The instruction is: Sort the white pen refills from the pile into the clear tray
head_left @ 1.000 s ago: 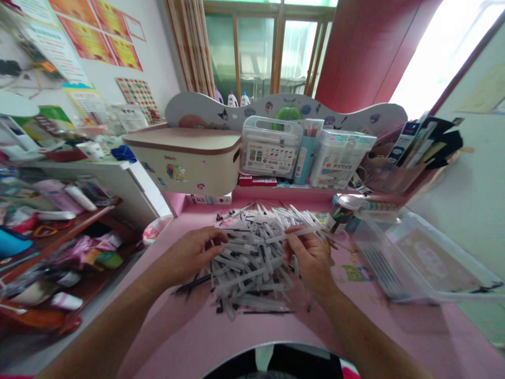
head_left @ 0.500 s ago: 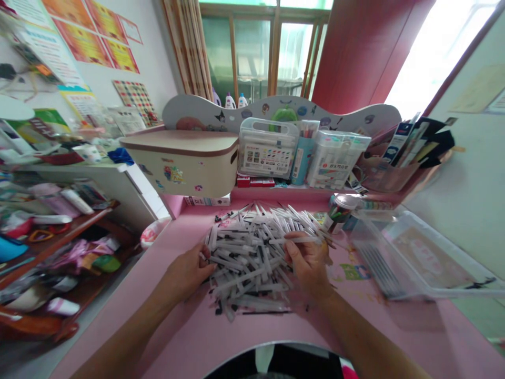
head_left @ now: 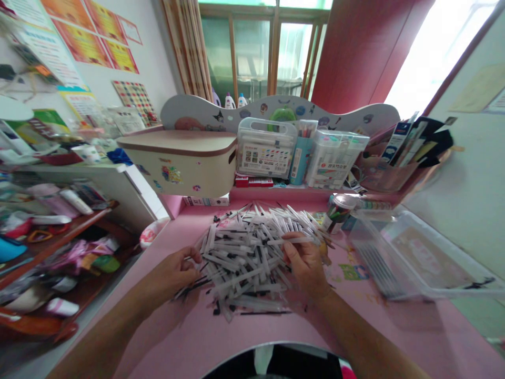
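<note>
A big heap of clear-barrelled pens [head_left: 248, 252] lies on the pink desk [head_left: 244, 331]. My left hand [head_left: 175, 271] rests at the heap's left edge, fingers curled in a pinch on a pen. At the heap's right side my right hand [head_left: 305, 266] is closed around a bundle of pens that sticks out past the fingers to the right.
A clear plastic tray [head_left: 414, 258] with pens in it sits to the right. Behind the heap stand a cup of pens [head_left: 339, 210], marker boxes [head_left: 266, 147] and a cream storage box [head_left: 185, 160]. A cluttered shelf [head_left: 51, 231] is on the left.
My left hand has drawn back from the middle of the heap to its left edge, pulling a pen out. My right hand has stayed in place with its bundle.
</note>
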Demonstrator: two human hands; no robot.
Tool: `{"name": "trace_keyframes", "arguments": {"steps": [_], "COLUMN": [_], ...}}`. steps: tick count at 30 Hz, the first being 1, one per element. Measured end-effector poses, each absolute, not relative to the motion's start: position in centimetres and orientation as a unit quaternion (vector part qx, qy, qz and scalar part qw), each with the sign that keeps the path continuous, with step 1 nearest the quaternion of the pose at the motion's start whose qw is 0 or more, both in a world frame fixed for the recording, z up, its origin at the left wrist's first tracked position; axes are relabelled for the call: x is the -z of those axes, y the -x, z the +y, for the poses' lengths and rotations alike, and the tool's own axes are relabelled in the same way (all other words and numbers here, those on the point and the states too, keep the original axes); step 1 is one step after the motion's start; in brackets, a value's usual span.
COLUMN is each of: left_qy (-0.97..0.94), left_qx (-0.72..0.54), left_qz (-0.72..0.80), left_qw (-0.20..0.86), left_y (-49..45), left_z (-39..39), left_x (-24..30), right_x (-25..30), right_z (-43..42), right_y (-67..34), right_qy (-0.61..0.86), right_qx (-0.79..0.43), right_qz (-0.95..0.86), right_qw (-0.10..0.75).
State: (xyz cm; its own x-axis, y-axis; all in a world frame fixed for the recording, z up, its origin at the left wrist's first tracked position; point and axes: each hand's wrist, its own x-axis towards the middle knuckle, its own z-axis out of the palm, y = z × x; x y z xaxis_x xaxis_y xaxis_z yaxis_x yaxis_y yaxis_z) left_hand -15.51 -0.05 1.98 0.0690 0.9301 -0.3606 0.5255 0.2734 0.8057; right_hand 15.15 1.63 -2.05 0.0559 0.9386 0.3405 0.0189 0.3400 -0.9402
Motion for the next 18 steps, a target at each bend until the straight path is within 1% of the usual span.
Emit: {"name": "trace_keyframes", "arguments": {"steps": [4,9,13,18], "left_qy": [-0.567,-0.565,-0.597,-0.641], "left_qx": [-0.240,-0.287,-0.304,-0.277], "left_qz": [0.608,0.557,0.515,0.501], "left_qw": [0.501,0.536,0.535,0.510], "left_y": [16.1,14.0,11.0,8.4], "left_z": [-0.8,-1.2,-0.9,-0.2], "left_x": [-3.0,-4.0,-4.2,-4.1], "right_x": [1.5,0.7,0.2,-0.2], "right_z": [1.7,2.2,2.6,2.7], "right_y": [-15.1,-15.0,-15.0,-15.1], "right_qy": [0.423,0.383,0.333,0.309], "right_qx": [-0.420,-0.543,-0.638,-0.667], "right_qz": [-0.531,-0.431,-0.352,-0.315], "right_qw": [0.603,0.610,0.599,0.600]}}
